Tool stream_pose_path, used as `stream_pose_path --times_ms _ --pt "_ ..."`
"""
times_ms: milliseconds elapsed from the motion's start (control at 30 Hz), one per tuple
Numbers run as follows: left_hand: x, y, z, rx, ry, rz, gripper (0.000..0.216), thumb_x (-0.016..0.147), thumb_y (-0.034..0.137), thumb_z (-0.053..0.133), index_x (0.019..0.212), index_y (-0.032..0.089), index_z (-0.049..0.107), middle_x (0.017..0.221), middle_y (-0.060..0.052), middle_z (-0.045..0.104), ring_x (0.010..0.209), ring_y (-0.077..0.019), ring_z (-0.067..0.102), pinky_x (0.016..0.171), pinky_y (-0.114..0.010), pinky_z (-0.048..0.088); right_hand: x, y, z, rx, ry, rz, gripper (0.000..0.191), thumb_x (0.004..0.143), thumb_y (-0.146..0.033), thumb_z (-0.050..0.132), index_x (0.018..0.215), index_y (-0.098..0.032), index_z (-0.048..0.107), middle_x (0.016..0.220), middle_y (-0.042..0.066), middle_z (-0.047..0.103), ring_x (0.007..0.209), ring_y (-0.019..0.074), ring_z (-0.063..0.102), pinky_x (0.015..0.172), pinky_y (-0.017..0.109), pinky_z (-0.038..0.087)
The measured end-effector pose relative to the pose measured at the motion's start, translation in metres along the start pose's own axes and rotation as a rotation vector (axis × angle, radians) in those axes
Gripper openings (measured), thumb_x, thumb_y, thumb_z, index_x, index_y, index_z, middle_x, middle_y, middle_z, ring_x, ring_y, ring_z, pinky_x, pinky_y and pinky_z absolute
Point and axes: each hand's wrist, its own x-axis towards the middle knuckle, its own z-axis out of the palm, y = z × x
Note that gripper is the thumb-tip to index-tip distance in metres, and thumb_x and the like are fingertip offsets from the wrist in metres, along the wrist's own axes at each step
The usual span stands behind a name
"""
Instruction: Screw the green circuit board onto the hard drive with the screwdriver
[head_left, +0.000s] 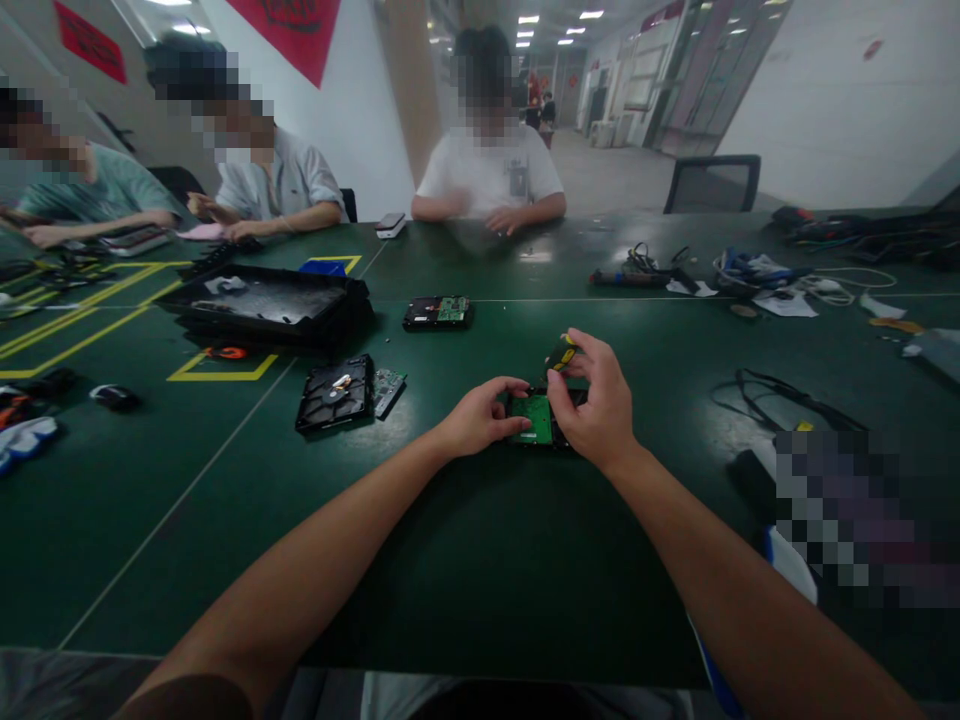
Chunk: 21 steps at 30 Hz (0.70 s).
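A hard drive with its green circuit board [534,420] facing up lies on the green table in front of me. My left hand [484,415] grips its left end, thumb at the near side and fingers at the far side. Over the drive's right part, my right hand [596,400] is closed around a yellow and black screwdriver [561,354], which stands tilted. Its tip is hidden behind my fingers. To the left lies a black hard drive [337,393], with a loose circuit board [389,392] beside it. Another drive [438,312] rests farther back.
A black plastic tray [270,300] stands at the left, near a computer mouse [115,397]. Cables [795,400] lie to the right, and more cables and papers [780,290] sit at the back right. Several people sit across the table [420,560].
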Motion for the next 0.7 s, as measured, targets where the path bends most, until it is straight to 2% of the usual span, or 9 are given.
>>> stream_pose_path --times_ms 233,400,567,700 --pt "0.0000 -0.0001 -0.0006 0.009 -0.005 0.014 0.057 0.085 0.023 0.082 0.136 0.020 0.056 0.132 -0.011 0.063 0.057 -0.0028 0.055 0.047 -0.018 0.044 0.0029 -0.0038 -0.0016 0.008 0.002 -0.005 0.058 0.094 -0.021 0.067 0.148 -0.030 0.048 0.134 0.011 0.057 0.094 0.0219 0.069 0.075 0.040 0.066" --pt "-0.0001 -0.0006 0.0002 0.002 0.000 0.008 0.057 0.085 0.023 0.081 0.136 0.019 0.055 0.128 -0.010 0.064 0.056 -0.0028 0.055 0.046 -0.017 0.043 0.0028 -0.0052 -0.0013 0.038 -0.021 -0.012 0.060 0.096 -0.018 0.062 0.152 -0.030 0.044 0.142 0.012 0.054 0.100 0.0228 0.069 0.086 0.045 0.065" --pt "0.0001 -0.0024 -0.0002 0.009 -0.011 0.016 0.057 0.085 0.024 0.081 0.136 0.020 0.056 0.131 -0.010 0.063 0.057 -0.0031 0.055 0.047 -0.017 0.043 0.0021 -0.0024 -0.0007 0.011 0.010 -0.015 0.059 0.094 -0.021 0.068 0.148 -0.030 0.047 0.137 0.012 0.056 0.101 0.0251 0.069 0.079 0.044 0.067" --pt "-0.0003 0.0003 -0.0002 0.003 -0.013 -0.006 0.057 0.086 0.025 0.080 0.136 0.021 0.055 0.130 -0.010 0.063 0.056 -0.0028 0.053 0.048 -0.017 0.042 0.0015 -0.0011 -0.0008 0.021 -0.012 -0.026 0.059 0.095 -0.020 0.066 0.149 -0.030 0.045 0.140 0.012 0.056 0.104 0.0259 0.069 0.083 0.045 0.066"
